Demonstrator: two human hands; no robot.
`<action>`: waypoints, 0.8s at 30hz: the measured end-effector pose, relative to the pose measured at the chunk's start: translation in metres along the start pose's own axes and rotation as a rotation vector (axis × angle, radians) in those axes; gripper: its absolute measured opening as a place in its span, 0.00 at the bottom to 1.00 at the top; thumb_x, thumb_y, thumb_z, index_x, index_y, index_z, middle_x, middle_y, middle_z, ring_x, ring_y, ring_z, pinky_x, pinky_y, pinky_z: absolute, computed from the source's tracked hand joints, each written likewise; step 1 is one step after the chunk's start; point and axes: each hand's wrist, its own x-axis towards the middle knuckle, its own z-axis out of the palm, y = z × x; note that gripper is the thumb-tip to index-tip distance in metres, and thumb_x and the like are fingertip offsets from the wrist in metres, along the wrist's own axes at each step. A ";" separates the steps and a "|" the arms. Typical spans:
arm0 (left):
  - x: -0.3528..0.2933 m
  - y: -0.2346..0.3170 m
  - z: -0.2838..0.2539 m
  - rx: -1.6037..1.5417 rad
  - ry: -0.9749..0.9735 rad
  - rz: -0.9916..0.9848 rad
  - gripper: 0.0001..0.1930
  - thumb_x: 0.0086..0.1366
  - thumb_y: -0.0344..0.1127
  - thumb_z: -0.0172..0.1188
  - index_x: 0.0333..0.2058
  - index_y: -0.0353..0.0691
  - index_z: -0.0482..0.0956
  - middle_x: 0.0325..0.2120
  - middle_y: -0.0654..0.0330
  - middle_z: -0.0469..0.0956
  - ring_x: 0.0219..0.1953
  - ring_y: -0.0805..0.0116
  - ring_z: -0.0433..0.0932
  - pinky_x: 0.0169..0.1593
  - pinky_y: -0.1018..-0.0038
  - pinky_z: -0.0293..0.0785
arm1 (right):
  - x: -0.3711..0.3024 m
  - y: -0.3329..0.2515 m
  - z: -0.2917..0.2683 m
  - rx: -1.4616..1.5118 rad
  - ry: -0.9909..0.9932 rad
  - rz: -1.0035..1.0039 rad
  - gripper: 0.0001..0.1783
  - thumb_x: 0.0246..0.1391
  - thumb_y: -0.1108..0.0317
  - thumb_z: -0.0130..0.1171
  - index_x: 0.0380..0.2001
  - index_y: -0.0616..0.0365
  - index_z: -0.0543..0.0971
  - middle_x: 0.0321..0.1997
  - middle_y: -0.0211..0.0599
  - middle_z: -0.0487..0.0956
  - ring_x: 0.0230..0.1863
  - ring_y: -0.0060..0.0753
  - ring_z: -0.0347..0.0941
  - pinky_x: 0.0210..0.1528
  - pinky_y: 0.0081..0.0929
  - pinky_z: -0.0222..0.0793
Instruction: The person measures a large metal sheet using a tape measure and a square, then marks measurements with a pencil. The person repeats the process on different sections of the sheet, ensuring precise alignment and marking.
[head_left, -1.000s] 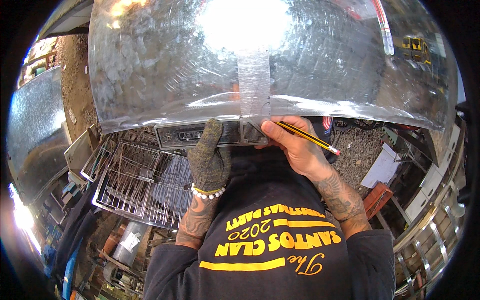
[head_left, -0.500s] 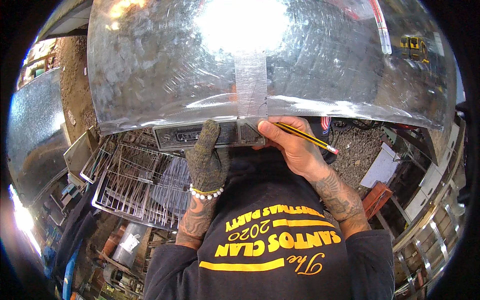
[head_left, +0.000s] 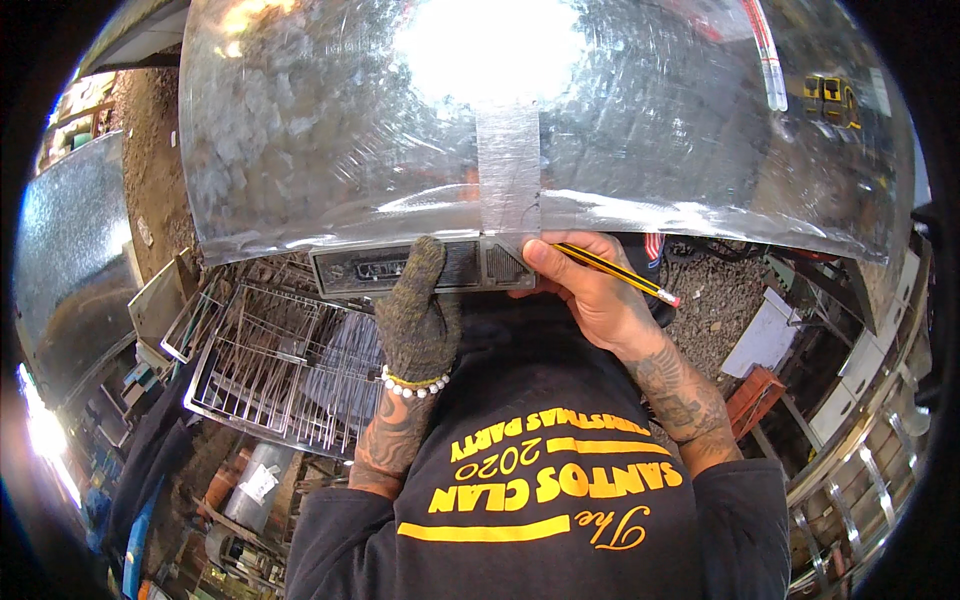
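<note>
A try square with a broad metal blade (head_left: pixel 509 165) lies on a shiny sheet of metal (head_left: pixel 330 130). Its thick grey stock (head_left: pixel 465 265) runs along the sheet's near edge. My left hand (head_left: pixel 418 325), in a dark knitted glove, is closed round the stock, thumb on top and fingers hidden beneath. At the blade end, my bare right hand (head_left: pixel 590 290) pinches the stock's corner with its thumb on top. That same hand also holds a yellow-and-black pencil (head_left: pixel 615 268), its eraser end pointing toward the lower right. The pencil's tip is hidden by the hand.
A yellow-and-black tool (head_left: pixel 830 100) sits on the sheet's far right, near a red-and-white strip (head_left: pixel 765 55). Below left stands a wire rack (head_left: pixel 290 370) with thin rods. A reddish-brown metal piece (head_left: pixel 755 398) and a white panel (head_left: pixel 760 333) lie to the right over gravel.
The sheet, the square and both hands sit very slightly farther right in the picture. Both grips look the same.
</note>
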 end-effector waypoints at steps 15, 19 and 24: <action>0.002 0.003 -0.001 0.006 -0.004 -0.022 0.18 0.64 0.22 0.57 0.54 0.31 0.75 0.44 0.43 0.82 0.47 0.53 0.83 0.52 0.63 0.76 | 0.001 -0.002 -0.001 -0.009 -0.029 0.009 0.16 0.64 0.60 0.61 0.44 0.63 0.83 0.40 0.31 0.82 0.43 0.21 0.77 0.46 0.29 0.81; 0.002 0.006 -0.003 -0.001 -0.025 -0.041 0.19 0.65 0.24 0.56 0.55 0.32 0.74 0.43 0.43 0.82 0.46 0.53 0.84 0.51 0.63 0.77 | 0.001 -0.002 -0.001 -0.008 -0.029 0.016 0.15 0.64 0.60 0.61 0.43 0.62 0.83 0.39 0.30 0.82 0.42 0.21 0.77 0.46 0.29 0.81; 0.000 0.001 -0.001 -0.017 -0.029 -0.030 0.18 0.66 0.24 0.55 0.56 0.34 0.74 0.43 0.44 0.82 0.46 0.55 0.83 0.51 0.64 0.77 | 0.001 -0.001 -0.002 -0.023 -0.015 0.016 0.16 0.64 0.60 0.61 0.44 0.63 0.83 0.40 0.31 0.82 0.43 0.21 0.77 0.46 0.29 0.81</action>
